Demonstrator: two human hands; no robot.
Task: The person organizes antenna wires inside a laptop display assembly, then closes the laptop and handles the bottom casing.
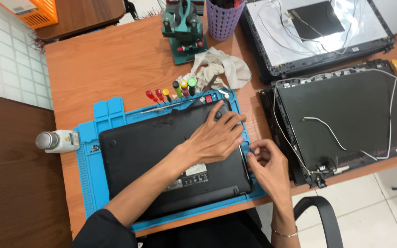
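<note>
A black plastic laptop base (161,160), underside up, lies on a blue silicone mat (93,160) near the desk's (102,64) front edge. The left hand (217,138) is spread flat upon it; the right hand (267,165) is pinched at its right edge.

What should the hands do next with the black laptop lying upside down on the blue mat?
Probably ease the right hand a little further along the laptop edge, prying gently. Its fingertips already pinch that side seam, while the left hand lies flat on the bottom cover, holding it steady.
</note>
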